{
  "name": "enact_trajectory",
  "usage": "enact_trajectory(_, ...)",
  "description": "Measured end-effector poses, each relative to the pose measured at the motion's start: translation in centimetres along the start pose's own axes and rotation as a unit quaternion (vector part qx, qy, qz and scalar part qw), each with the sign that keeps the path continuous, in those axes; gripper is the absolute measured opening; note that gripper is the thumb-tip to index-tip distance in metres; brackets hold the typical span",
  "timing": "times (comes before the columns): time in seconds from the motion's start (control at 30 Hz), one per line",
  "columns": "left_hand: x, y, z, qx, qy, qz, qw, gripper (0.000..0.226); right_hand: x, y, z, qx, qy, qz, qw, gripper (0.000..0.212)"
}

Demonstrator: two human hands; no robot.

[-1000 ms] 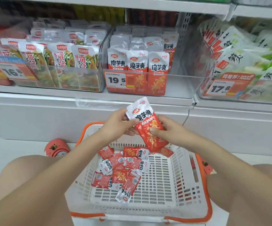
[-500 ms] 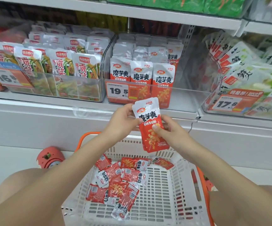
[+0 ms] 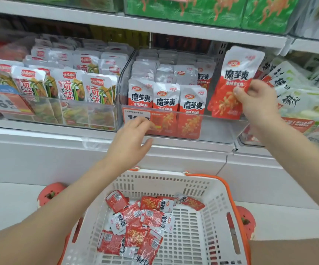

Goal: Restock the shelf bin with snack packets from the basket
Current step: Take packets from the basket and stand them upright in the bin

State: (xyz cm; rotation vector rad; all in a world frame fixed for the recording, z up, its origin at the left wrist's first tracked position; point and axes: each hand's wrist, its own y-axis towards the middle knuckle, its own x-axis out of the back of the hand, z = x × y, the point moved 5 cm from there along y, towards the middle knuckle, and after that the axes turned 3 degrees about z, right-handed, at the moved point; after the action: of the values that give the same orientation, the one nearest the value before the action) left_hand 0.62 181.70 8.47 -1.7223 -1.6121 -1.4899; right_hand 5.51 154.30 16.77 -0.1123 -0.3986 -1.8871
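My right hand (image 3: 256, 104) pinches a red and white snack packet (image 3: 235, 81) upright over the empty right end of the clear shelf bin (image 3: 221, 127). Three rows of matching packets (image 3: 166, 100) fill the bin's left and middle. My left hand (image 3: 130, 138) hovers open in front of the bin's lower front, holding nothing. Below, the white basket (image 3: 208, 188) with orange rim holds several more red packets (image 3: 135, 224) in a loose pile on its left side.
A neighbouring clear bin (image 3: 59, 111) of green and red packets stands to the left, and white and green packets (image 3: 304, 92) fill the bin on the right. Green packs (image 3: 202, 10) sit on the shelf above. Price tags hang on the bin fronts.
My right hand lifted the packet up and right from above the basket to the bin's right end. My left hand let go of it and opened near the bin front.
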Motion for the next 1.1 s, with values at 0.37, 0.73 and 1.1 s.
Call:
enact_trajectory(0.37, -0.7, 1.2, 1.2, -0.049, 0.105, -0.042, 0.992, 0.041, -8.1, 12.4, -5.7, -0.05, -0.14, -0.003, 0.989, 0.027)
enact_trajectory(0.73, -1.1, 0.9, 1.3, -0.051, 0.114, -0.025, 0.992, 0.054, -9.7, 13.3, -8.0, -0.083, -0.3, 0.097, 0.945, 0.03)
enact_trajectory(1.1, -1.5, 0.2, 1.8, -0.032, 0.145, -0.005, 0.989, 0.05, -8.8, 12.1, -7.4, -0.138, -0.321, 0.073, 0.934, 0.049)
